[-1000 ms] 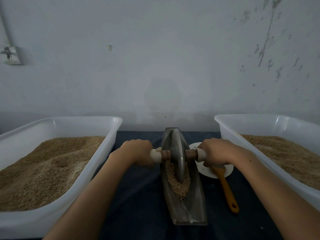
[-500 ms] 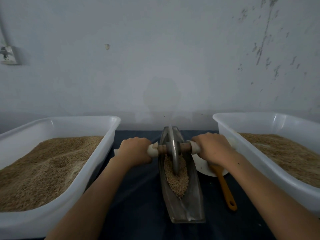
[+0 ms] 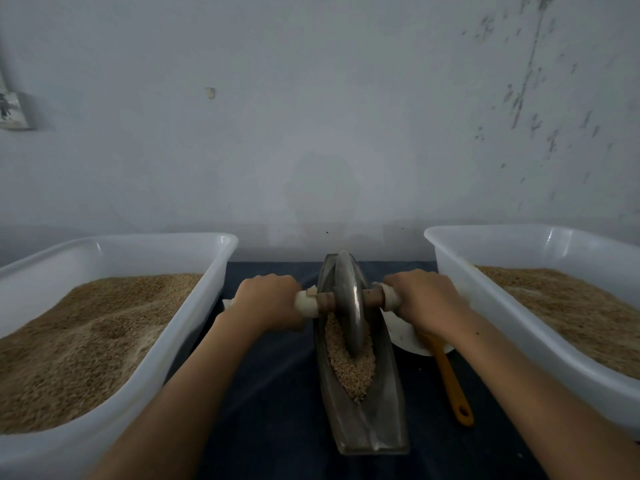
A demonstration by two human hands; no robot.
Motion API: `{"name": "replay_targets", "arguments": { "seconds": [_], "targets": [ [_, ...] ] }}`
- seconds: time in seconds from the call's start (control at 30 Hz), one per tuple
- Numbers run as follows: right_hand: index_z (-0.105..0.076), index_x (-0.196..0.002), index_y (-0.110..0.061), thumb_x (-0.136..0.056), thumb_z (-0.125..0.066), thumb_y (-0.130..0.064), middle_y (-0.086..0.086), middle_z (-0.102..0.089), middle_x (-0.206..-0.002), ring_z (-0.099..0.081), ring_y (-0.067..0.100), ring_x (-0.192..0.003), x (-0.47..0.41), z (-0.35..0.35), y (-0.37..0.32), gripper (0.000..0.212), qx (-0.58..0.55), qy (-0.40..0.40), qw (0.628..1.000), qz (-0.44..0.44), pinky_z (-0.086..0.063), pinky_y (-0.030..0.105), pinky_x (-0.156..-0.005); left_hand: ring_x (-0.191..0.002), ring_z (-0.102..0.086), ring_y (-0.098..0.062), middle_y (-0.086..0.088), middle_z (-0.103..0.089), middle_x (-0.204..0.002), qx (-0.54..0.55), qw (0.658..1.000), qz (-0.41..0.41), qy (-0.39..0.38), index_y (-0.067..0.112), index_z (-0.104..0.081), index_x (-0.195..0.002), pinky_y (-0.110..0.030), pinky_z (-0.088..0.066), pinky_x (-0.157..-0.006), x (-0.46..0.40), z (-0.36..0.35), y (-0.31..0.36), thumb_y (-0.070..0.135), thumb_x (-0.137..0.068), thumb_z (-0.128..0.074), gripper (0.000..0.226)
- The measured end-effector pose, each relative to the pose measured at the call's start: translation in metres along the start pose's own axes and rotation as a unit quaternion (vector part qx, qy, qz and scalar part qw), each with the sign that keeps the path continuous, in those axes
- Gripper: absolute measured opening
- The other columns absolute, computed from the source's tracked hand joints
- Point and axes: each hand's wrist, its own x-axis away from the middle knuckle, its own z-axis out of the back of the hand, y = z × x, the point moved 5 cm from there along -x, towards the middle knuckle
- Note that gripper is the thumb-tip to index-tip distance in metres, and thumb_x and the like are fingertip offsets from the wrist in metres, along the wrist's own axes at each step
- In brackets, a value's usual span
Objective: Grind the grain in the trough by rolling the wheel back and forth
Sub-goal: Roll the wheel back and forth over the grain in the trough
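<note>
A narrow metal trough (image 3: pixel 367 424) lies lengthwise on the dark cloth between my arms. Brown grain (image 3: pixel 349 368) fills its middle. A grey metal wheel (image 3: pixel 349 303) stands upright in the trough's far half, its lower edge in the grain. A wooden axle with white-wrapped ends runs through the wheel. My left hand (image 3: pixel 266 301) grips the left end of the axle. My right hand (image 3: pixel 427 303) grips the right end.
A white tub (image 3: pixel 194 306) of grain stands at the left, and a second white tub (image 3: pixel 460 271) of grain at the right. A white dish (image 3: pixel 407 336) and an orange-handled tool (image 3: pixel 452 382) lie just right of the trough. A wall rises close behind.
Both hands have pushed the wheel away from me along the trough, from the middle of the grain to its far part.
</note>
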Motion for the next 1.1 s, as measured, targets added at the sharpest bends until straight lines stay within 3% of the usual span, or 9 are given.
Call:
{"name": "replay_targets", "arguments": {
  "seconds": [0.1,0.2,0.37,0.47,0.57,0.7,0.83,0.93,1.1],
  "targets": [
    [-0.043,-0.079,-0.032,-0.092,-0.053,-0.022,-0.007,-0.06,-0.085,-0.057,0.016,-0.08,0.0,-0.001,-0.002,0.018,0.012,0.039,0.999,-0.003,-0.042,0.029,-0.071,-0.079,-0.057,-0.015,0.006,-0.062,-0.09,-0.023,0.998,-0.001,0.052,0.027,-0.058,-0.094,-0.029,-0.039,-0.067,0.002,0.002,0.002,0.042,-0.079,-0.064,0.022],
    [-0.047,-0.083,-0.03,-0.092,-0.053,-0.023,-0.007,-0.061,-0.088,-0.057,0.015,-0.081,0.0,-0.001,-0.003,0.013,0.01,0.03,0.999,-0.005,-0.045,0.03,-0.075,-0.088,-0.06,-0.017,0.004,-0.064,-0.095,-0.024,0.998,-0.007,0.05,0.026,-0.059,-0.099,-0.029,-0.04,-0.069,0.002,0.002,0.002,0.041,-0.08,-0.063,0.024],
    [-0.058,-0.095,-0.03,-0.084,-0.059,-0.02,-0.007,-0.056,-0.081,-0.055,0.015,-0.078,0.0,0.005,-0.002,0.015,0.032,-0.094,0.995,0.011,-0.041,0.027,-0.067,-0.085,-0.059,-0.016,0.004,-0.061,-0.09,0.047,0.994,-0.004,-0.099,0.023,-0.06,-0.102,-0.03,-0.046,-0.076,0.004,-0.005,-0.002,0.035,-0.076,-0.071,0.031],
    [-0.056,-0.093,-0.03,-0.083,-0.06,-0.019,-0.007,-0.052,-0.075,-0.053,0.014,-0.075,0.001,0.009,-0.005,0.015,0.048,-0.124,0.991,0.016,-0.037,0.026,-0.063,-0.085,-0.063,-0.017,0.0,-0.065,-0.092,0.08,0.987,0.002,-0.142,0.023,-0.059,-0.097,-0.03,-0.049,-0.077,0.004,-0.01,-0.004,0.031,-0.075,-0.073,0.027],
    [-0.059,-0.098,-0.029,-0.086,-0.058,-0.019,-0.005,-0.056,-0.084,-0.054,0.015,-0.078,0.002,0.01,-0.007,0.016,0.054,-0.095,0.994,0.014,-0.039,0.028,-0.068,-0.085,-0.061,-0.017,0.002,-0.063,-0.092,0.077,0.99,0.001,-0.122,0.023,-0.059,-0.098,-0.031,-0.049,-0.079,0.003,-0.011,-0.005,0.033,-0.076,-0.072,0.028],
    [-0.052,-0.088,-0.03,-0.091,-0.054,-0.021,-0.004,-0.062,-0.093,-0.058,0.017,-0.084,0.002,0.008,-0.007,0.009,0.04,-0.018,0.999,0.01,-0.045,0.03,-0.075,-0.079,-0.056,-0.014,0.008,-0.059,-0.083,0.035,0.999,-0.018,-0.005,0.028,-0.056,-0.087,-0.029,-0.045,-0.072,0.0,-0.007,-0.004,0.038,-0.077,-0.067,0.018],
    [-0.044,-0.08,-0.029,-0.093,-0.051,-0.023,-0.006,-0.06,-0.086,-0.054,0.016,-0.078,0.002,0.004,-0.005,0.016,0.032,0.046,0.998,0.003,-0.038,0.029,-0.068,-0.073,-0.05,-0.012,0.01,-0.053,-0.079,0.013,0.997,-0.021,0.071,0.03,-0.048,-0.081,-0.028,-0.038,-0.067,-0.001,-0.005,-0.003,0.039,-0.08,-0.063,0.017],
    [-0.045,-0.08,-0.029,-0.092,-0.052,-0.023,-0.006,-0.059,-0.086,-0.056,0.017,-0.08,0.002,0.004,-0.005,0.015,0.033,0.027,0.999,0.005,-0.043,0.03,-0.071,-0.074,-0.05,-0.012,0.01,-0.053,-0.08,0.012,0.998,-0.021,0.054,0.03,-0.048,-0.083,-0.029,-0.038,-0.068,-0.002,-0.007,-0.004,0.038,-0.079,-0.064,0.019],
    [-0.059,-0.098,-0.028,-0.085,-0.057,-0.018,-0.005,-0.055,-0.083,-0.052,0.016,-0.076,0.001,0.009,-0.007,0.016,0.058,-0.08,0.995,0.013,-0.037,0.028,-0.066,-0.079,-0.053,-0.013,0.008,-0.055,-0.085,0.047,0.997,-0.022,-0.055,0.028,-0.059,-0.097,-0.029,-0.041,-0.07,-0.001,-0.01,-0.005,0.036,-0.075,-0.071,0.026]
  ]
}}
